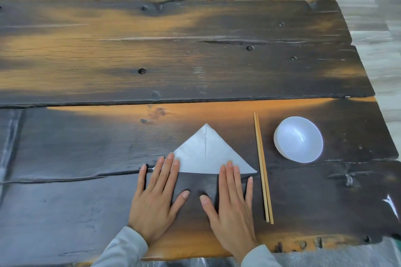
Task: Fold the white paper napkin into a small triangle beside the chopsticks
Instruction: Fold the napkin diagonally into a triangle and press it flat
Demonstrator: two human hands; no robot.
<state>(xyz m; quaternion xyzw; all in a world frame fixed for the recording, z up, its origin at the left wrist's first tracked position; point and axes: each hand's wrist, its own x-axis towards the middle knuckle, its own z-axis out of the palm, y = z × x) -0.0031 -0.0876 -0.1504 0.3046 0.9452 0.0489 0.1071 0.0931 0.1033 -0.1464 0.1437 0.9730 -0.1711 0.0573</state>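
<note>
Head view: both hands lay flat and open, gripping nothing, fingertips pressed on the napkin's near edge.
Left hand (156,198) covered the left corner, right hand (232,204) the right part of one white napkin (206,154); its apex pointed away, long edge running left-right. Just right lay two chopsticks (263,168), lengthwise near-far, then one white bowl (298,139), on the wooden table (152,50).

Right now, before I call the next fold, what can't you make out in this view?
- Head view: the left corner of the white paper napkin lies under the left hand; fingers of the right hand cover part of its near edge.
- How many layers it has: too thin to tell.
- The yellowish thing at the top right: cut by the frame.
- The floor: blurred.
</note>
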